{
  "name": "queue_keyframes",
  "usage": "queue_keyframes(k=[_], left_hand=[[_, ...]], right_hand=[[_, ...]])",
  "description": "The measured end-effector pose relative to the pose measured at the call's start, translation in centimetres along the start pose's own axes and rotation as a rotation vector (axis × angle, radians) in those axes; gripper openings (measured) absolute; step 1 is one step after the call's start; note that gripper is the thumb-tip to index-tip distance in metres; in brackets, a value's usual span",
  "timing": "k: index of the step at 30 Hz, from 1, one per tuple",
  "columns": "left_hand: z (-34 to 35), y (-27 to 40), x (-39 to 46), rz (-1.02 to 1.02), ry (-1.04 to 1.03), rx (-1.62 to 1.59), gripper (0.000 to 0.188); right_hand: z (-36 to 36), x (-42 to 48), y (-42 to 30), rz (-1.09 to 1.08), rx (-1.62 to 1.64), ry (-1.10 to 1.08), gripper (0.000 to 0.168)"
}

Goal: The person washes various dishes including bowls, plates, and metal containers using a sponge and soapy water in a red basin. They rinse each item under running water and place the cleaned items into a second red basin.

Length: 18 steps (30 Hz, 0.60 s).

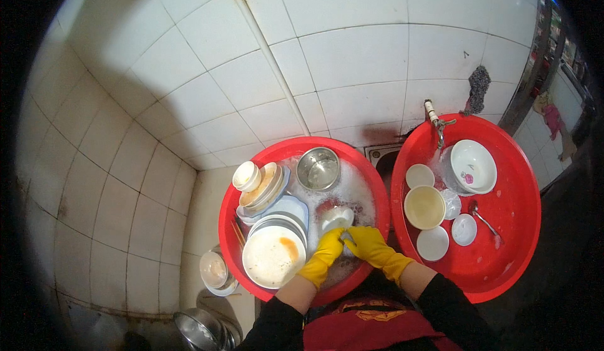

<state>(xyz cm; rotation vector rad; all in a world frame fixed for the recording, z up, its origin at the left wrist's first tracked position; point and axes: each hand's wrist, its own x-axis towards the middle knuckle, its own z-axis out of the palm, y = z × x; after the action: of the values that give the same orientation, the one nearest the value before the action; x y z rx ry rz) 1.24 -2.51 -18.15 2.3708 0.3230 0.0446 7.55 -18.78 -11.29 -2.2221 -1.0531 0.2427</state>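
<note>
Both of my hands wear yellow rubber gloves and meet over the soapy water of the left red plastic basin [349, 149]. My left hand [327, 252] and my right hand [373, 247] touch near the fingertips, at the near edge of a white bowl [338, 218] in the suds. Whether either hand grips it is not plain; the fingers partly hide what lies between them. Left of my hands a stained white plate [271, 256] tops a stack. Behind it stand tilted plates with a small white bowl [246, 176] on them. A round steel bowl [318, 168] floats or rests at the back.
In the right red basin [512, 275] lie a large white bowl [476, 167], several smaller bowls and a metal spoon [486, 221], below a running tap [440, 129]. Steel pots [200, 330] and stacked bowls [214, 271] stand at lower left. A tiled wall rises behind.
</note>
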Motion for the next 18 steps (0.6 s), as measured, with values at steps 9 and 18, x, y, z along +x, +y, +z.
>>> queue_keyframes(k=[9, 18], left_hand=[[-4.7, 1.8, 2.2, -0.383, 0.228, -0.643, 0.03], [-2.9, -2.1, -2.6, -0.392, 0.351, -0.715, 0.036]], right_hand=[[3.3, 1.0, 1.1, -0.139, -0.595, 0.08, 0.035], [1.7, 6.2, 1.4, 0.397, 0.283, 0.016, 0.04]])
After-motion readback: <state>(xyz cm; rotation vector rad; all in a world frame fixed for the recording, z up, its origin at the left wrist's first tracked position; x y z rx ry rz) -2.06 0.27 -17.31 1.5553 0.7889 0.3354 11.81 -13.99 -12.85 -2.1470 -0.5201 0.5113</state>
